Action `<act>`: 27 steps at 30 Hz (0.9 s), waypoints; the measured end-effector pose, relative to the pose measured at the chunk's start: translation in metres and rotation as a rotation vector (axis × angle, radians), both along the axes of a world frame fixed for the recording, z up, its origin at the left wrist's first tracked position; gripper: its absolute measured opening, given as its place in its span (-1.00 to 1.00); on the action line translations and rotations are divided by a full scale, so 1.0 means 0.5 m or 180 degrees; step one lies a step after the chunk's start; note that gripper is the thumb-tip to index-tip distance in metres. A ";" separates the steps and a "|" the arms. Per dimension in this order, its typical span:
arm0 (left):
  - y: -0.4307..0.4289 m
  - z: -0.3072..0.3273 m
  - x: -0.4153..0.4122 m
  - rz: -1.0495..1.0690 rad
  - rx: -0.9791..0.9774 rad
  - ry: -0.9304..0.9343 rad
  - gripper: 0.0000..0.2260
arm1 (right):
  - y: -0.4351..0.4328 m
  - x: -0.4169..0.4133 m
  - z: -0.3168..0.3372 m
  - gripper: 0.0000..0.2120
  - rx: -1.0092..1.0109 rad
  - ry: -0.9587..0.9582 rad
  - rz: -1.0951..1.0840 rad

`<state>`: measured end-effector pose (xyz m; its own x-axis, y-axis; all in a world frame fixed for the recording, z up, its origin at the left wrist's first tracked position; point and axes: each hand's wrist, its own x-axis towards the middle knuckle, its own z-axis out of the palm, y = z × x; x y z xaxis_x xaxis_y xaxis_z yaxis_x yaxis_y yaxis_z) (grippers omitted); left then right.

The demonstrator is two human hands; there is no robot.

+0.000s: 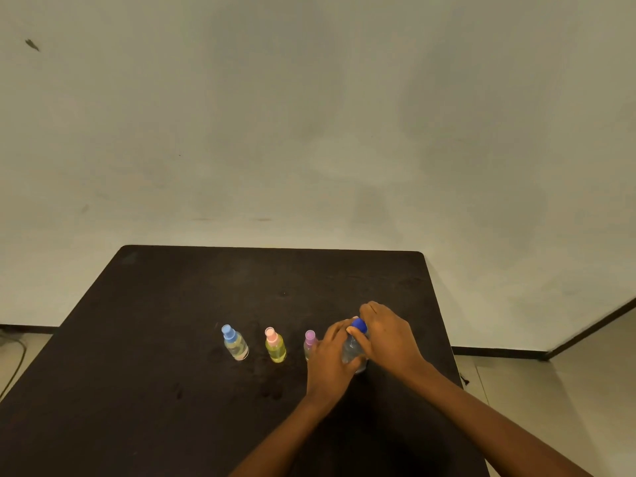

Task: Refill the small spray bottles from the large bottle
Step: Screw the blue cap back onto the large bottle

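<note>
Three small spray bottles stand in a row on the dark table (172,339): one with a blue cap (234,343), a yellow one with a pink cap (275,345), and one with a purple cap (309,342), partly hidden behind my left hand. To their right stands the large clear bottle (352,349) with a blue cap (359,326). My left hand (328,359) wraps around the large bottle's body. My right hand (389,335) has its fingers closed on the blue cap.
A pale wall rises behind the table. The table's far edge and right edge lie close to the large bottle's side. A dark skirting board runs along the floor at right, and a cable lies on the floor at far left.
</note>
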<state>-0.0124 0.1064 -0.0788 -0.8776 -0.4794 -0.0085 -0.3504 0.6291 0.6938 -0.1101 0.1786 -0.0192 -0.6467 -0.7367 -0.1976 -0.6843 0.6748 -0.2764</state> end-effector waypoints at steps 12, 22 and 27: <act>0.007 0.012 0.004 0.0018 0.0160 0.0590 -0.47 | 0.016 -0.014 -0.010 -0.72 -0.0296 0.0902 0.0960; 0.009 0.004 0.002 -0.0047 0.0164 0.0252 -0.57 | 0.018 -0.035 -0.026 -0.69 -0.0133 0.0662 0.1037; 0.009 -0.001 0.003 0.0057 0.0031 0.0286 -0.49 | 0.016 -0.036 -0.032 -0.69 -0.0116 0.0641 0.0966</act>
<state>-0.0110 0.1110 -0.0795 -0.8663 -0.4952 0.0652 -0.2975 0.6164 0.7291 -0.1284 0.1867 -0.0351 -0.4208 -0.9053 -0.0588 -0.8950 0.4248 -0.1359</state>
